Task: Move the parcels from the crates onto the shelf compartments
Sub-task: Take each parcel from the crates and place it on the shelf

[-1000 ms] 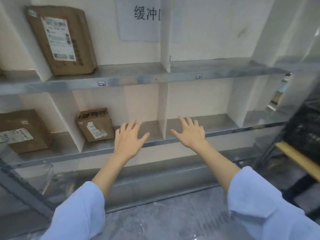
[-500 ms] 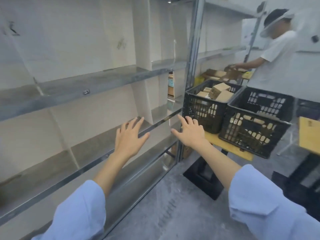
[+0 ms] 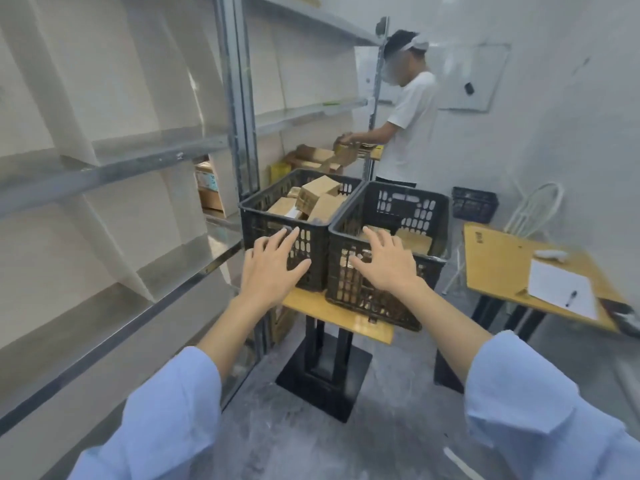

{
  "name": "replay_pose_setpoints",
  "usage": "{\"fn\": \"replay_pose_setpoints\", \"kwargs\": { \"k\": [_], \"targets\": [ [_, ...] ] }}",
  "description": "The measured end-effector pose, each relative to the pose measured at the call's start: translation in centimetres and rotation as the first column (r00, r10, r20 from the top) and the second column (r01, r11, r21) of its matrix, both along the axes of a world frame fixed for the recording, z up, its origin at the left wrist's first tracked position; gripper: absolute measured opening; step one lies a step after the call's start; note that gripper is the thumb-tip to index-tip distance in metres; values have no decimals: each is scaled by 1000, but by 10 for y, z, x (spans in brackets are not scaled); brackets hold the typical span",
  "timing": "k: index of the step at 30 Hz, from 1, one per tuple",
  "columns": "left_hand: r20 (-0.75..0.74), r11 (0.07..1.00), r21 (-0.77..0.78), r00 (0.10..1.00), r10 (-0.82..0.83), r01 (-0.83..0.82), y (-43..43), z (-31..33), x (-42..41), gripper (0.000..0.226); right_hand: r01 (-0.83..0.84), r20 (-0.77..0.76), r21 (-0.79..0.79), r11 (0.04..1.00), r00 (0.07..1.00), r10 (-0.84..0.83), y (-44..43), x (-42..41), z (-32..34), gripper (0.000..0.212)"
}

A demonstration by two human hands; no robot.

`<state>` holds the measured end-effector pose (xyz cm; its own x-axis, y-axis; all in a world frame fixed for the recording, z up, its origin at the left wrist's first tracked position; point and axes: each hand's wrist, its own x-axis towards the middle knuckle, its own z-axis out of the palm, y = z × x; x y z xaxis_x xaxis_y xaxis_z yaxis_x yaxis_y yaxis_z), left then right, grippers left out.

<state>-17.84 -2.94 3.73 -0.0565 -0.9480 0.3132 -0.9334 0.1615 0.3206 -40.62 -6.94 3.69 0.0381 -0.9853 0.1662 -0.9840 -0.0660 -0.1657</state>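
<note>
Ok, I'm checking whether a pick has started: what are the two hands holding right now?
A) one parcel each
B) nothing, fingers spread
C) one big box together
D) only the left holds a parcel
B: the left hand and the right hand are spread and bare in front of the black crates, and the parcels lie inside.

A parcel storeroom, probably a small courier depot: metal shelving (image 3: pixel 104 168) with divided compartments at nine o'clock, black crates (image 3: pixel 258 220) of cardboard parcels (image 3: pixel 318 192) at twelve, a dusty concrete floor (image 3: pixel 398 410) at six.
</note>
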Motion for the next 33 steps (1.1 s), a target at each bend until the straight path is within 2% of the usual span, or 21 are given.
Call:
{"fn": "replay_pose_setpoints", "kwargs": {
  "k": [7,17,27,33],
  "targets": [
    [2,990,-8,990,-141,141,-98,-2,-88,65,91,41,4,996,995,-91,-74,-88,-6,71],
    [-4,952,8,952,-305,305,-258,-18,-162,64,233,163,54,971,957,-239,-192,-151,-49,68],
    [-66,866,155,879,-472,476,-430,-73,-231,70,449,257,220,866,830,-496,-318,-182,-103,81],
    [-165,814,246,850,-500,527,-482,-134,-260,79,500,304,329,801,747,-591,-357,-192,-151,99]
  ]
}}
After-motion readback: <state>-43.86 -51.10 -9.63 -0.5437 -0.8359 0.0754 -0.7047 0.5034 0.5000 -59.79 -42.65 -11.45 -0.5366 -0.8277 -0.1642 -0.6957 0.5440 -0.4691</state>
